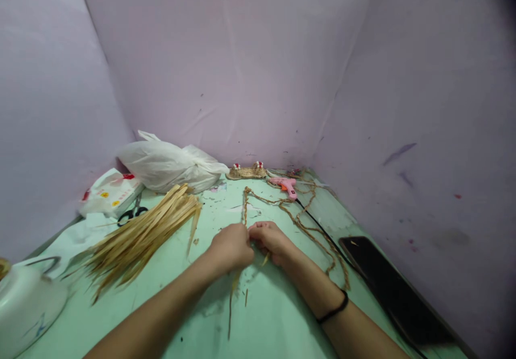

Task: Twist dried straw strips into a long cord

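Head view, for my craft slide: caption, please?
Both hands hold a cord, dried strips at left, glue gun beyond.

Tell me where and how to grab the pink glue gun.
Grip the pink glue gun by its handle, probably best with the right hand coming from the near right: the handle angles toward the camera, the orange trigger faces left, and the black cord trails from the handle's end.

tan-brown braid (pixel 245 207), straw-yellow strips (pixel 147 238), pink glue gun (pixel 289 187) (orange trigger (pixel 284 188)), pale green tabletop (pixel 282 316)

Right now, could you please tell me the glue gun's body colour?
The glue gun's body is pink; the head view shows it best.
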Demonstrator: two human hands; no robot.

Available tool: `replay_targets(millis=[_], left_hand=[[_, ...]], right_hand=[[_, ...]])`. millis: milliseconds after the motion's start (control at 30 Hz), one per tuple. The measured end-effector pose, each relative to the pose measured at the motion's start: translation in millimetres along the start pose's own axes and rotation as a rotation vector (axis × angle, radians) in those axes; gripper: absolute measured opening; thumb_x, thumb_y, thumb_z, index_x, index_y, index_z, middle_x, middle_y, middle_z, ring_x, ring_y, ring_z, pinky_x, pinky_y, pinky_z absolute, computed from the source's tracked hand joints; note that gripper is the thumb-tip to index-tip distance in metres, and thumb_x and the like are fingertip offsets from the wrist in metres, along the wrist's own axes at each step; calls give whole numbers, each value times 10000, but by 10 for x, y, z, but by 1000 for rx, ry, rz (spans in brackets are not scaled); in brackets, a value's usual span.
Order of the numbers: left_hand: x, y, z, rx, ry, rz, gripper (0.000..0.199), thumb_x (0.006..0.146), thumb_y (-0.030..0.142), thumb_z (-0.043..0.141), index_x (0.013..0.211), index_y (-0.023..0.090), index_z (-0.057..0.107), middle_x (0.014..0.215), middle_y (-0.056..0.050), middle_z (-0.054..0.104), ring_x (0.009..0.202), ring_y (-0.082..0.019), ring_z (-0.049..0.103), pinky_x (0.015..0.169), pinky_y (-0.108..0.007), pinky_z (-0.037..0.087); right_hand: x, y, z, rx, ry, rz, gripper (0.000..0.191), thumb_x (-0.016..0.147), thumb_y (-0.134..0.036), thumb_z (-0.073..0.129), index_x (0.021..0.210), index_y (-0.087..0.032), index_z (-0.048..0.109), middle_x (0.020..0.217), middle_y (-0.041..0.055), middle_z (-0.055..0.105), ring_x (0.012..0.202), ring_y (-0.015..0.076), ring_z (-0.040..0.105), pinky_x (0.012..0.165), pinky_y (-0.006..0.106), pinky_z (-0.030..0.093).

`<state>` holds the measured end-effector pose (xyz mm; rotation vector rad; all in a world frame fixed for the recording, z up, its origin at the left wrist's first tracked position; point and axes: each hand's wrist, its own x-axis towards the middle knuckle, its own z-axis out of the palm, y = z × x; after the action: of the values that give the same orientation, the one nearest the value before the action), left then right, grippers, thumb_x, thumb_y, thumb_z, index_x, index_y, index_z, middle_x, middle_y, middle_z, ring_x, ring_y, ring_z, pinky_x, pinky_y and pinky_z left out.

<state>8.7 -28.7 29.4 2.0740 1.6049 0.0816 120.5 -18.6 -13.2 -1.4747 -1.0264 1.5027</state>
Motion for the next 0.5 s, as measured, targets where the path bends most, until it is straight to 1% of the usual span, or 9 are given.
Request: replay_targets(millis=[100,167,233,267,300,333,367,433,500], left_hand=[[-75,116,105,107,112,48,171,571,160,530,695,154,648,697,-104,629,707,-214,586,560,-236,364],[-53,96,73,78,61,70,133,591,178,533,666,148,639,656,-95,618,660,-202,583,534,-233,358],[24,9,-24,-53,-7,50,133,629,233,522,581,140,604,527,-59,565,522,-161,541,469,-224,331],[74,-47,-77,-160,-23,-20,194,659,267,499,541,135,580,461,-40,523,441,-135,497,434,-220,314],[127,-103,-121,-288,31,-75,219,681,286,479,557,133,574,434,-19,497,382,-108,445,403,-212,291],[178,-154,-149,-439,33,-127,202,684,277,474,589,130,575,439,-3,495,346,-85,401,378,-204,269],[224,-196,-158,-586,-13,-165,179,678,261,482,613,124,576,458,3,505,331,-67,375,363,-195,256],[294,-254,-128,-828,-192,-184,132,642,229,523,628,109,576,504,0,529,343,-46,370,354,-176,257],[335,-285,-70,-932,-342,-142,128,612,222,552,598,96,570,487,-1,510,360,-42,381,354,-164,270]], right_hand=[[15,29,-5,43,15,-1,62,516,-96,465,494,-153,468,328,-79,322,328,46,235,359,201,133],[19,32,-15,46,-3,3,68,514,-87,458,490,-148,475,332,-70,346,331,49,263,360,198,151],[9,12,-29,41,-48,6,80,522,-84,455,471,-140,480,321,-65,344,319,45,257,353,195,147],[0,-6,-36,38,-73,8,90,529,-83,455,462,-136,482,312,-65,336,311,42,247,348,193,140],[-13,-27,-43,37,-94,15,98,537,-85,457,457,-133,485,305,-66,327,303,39,237,342,191,134],[-26,-48,-49,42,-109,26,102,546,-88,460,458,-131,489,304,-66,329,296,36,233,337,188,132],[-39,-67,-55,48,-123,38,100,556,-93,466,467,-129,494,312,-62,349,292,33,233,333,186,132],[-54,-94,-66,55,-146,50,84,576,-109,484,496,-127,503,358,-43,428,291,28,247,326,182,129],[-48,-95,-77,35,-165,20,62,588,-123,509,527,-126,511,415,-31,488,298,23,254,321,180,123]])
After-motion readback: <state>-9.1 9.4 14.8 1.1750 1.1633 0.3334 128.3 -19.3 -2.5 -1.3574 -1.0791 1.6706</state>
